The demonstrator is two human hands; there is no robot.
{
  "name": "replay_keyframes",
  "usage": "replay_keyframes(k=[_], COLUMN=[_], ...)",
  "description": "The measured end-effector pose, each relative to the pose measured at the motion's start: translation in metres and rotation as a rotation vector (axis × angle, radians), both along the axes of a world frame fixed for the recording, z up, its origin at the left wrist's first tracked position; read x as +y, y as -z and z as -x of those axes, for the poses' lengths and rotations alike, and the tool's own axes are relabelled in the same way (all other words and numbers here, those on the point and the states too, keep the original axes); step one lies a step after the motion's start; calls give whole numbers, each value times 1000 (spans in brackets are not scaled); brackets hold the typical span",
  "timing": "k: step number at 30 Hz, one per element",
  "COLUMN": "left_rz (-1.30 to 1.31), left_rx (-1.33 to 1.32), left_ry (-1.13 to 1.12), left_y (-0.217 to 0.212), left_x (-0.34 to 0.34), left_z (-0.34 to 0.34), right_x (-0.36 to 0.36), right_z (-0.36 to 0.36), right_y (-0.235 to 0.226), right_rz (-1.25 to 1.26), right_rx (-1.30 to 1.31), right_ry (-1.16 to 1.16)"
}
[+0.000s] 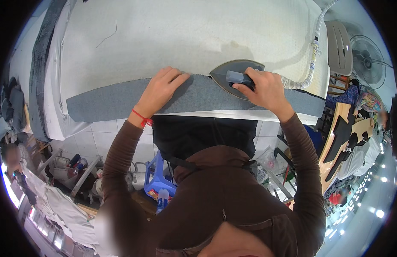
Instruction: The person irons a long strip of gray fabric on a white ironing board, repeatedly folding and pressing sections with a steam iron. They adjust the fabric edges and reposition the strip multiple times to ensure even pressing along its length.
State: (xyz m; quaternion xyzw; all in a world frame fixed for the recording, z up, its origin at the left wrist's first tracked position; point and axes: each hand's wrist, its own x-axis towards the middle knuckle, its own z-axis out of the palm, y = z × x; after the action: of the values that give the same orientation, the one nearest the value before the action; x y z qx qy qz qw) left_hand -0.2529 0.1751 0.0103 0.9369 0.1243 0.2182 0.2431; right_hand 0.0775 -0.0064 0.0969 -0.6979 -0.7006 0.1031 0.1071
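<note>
My right hand point(267, 90) fingers wrapped tight around the iron point(232, 75) handle, while my left hand point(162, 88), at nine o'clock of it, pressed flat, fingers spread, on the grey cloth strip point(112, 100) across the table point(185, 30).

We see a padded table point(185, 30) with a whitish, faintly stained cover, filling the upper half of the view. Along its near edge lies a long grey strip of fabric point(112, 100), running from about 9 o'clock to 3 o'clock. A grey iron point(230, 77) sits on that strip just right of centre, its wrapped hose point(312, 64) trailing across the cover toward 2 o'clock.
</note>
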Motion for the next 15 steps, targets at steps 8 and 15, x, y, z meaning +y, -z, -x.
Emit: replay_keyframes(k=[8, 15], left_rz=[-158, -214], left_rx=[61, 75], left_ry=[159, 161], left_y=[6, 11], left_x=[8, 4], left_z=[17, 17], right_x=[3, 8], right_z=[1, 6], right_y=[0, -5], right_rz=[31, 50], right_rx=[9, 16], right_ry=[6, -20])
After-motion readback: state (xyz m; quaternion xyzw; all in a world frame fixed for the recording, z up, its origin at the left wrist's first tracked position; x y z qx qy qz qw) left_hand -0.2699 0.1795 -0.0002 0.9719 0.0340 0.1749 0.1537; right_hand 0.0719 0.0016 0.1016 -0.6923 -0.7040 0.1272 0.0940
